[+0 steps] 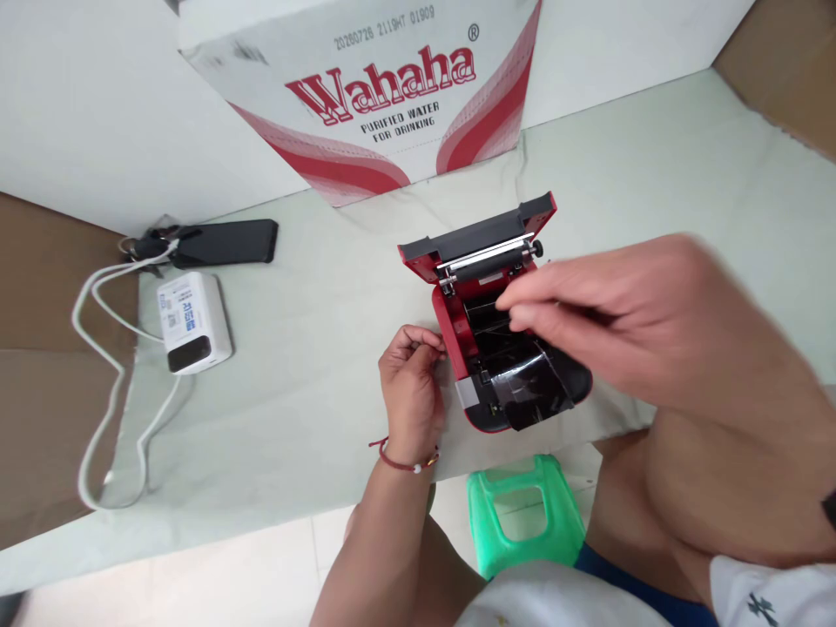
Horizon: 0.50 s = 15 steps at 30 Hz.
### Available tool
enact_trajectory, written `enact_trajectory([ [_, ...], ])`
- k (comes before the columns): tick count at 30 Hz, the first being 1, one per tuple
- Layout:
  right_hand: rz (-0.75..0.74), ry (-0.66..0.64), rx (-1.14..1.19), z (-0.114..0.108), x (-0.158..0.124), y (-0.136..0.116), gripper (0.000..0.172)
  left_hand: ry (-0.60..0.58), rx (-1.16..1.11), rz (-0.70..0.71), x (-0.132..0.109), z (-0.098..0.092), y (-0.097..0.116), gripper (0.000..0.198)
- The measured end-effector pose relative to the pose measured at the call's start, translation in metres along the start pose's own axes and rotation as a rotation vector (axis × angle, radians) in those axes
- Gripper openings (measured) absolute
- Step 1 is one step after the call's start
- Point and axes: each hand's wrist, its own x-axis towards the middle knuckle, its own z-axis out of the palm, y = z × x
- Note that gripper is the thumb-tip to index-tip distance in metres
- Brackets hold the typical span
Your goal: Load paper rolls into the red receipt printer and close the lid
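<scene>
Head view shows the left hand (pixel 414 374) low at the left side of a red and black device (pixel 448 322), wrist on the desk (pixel 306 383), its fingers curled in with the thumb against them. It cannot be told whether they pinch anything; the fingertips are at the device's wall. The right hand (pixel 508 312) comes in from the right, palm down over the device, thumb and forefinger brought together at the tips; whether they grip film cannot be told.

The device sits near the desk's front edge with its lid (pixel 480 228) tilted up at the back. Inside its bay is glossy black film (pixel 532 383), which also drapes over the rounded front.

A Wahaha carton (pixel 392 104) stands at the desk's back edge, behind the device. Toward the left edge, a white gadget (pixel 194 322) with a looped cable (pixel 82 322) lies in front of a flat black object (pixel 225 242).

Pale covering stretches from the device leftward to the gadget, and rightward to the desk's far right corner. Below the front edge is a green stool (pixel 480 514).
</scene>
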Motion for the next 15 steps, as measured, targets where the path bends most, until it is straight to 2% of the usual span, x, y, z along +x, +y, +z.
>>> enact_trajectory([
  [2, 0.031, 0.257, -0.043, -0.009, -0.005, -0.001, 0.036, 0.006, -0.009, 0.025, 0.002, -0.001, -0.001, 0.014],
  [3, 0.038, 0.342, -0.11, -0.01, -0.004, -0.001, 0.04, 0.01, -0.023, 0.046, 0.002, -0.002, -0.001, 0.016],
  [4, 0.039, 0.37, -0.181, -0.01, -0.002, 0.001, 0.046, 0.011, -0.039, 0.083, 0.003, -0.002, -0.001, 0.017],
  [7, 0.0, 0.229, -0.225, -0.006, 0.007, 0.006, 0.061, -0.009, -0.078, 0.286, 0.003, -0.001, 0.003, 0.023],
  [10, -0.04, 0.093, -0.173, -0.009, 0.006, 0.006, 0.048, -0.056, -0.123, 0.488, -0.001, 0.001, 0.01, 0.035],
  [12, -0.049, 0.055, -0.161, -0.016, -0.002, 0.003, 0.045, -0.082, -0.17, 0.541, -0.006, 0.002, 0.013, 0.038],
  [15, -0.049, -0.026, -0.167, -0.02, -0.02, 0.001, 0.048, -0.11, -0.197, 0.539, -0.01, 0.003, 0.012, 0.038],
])
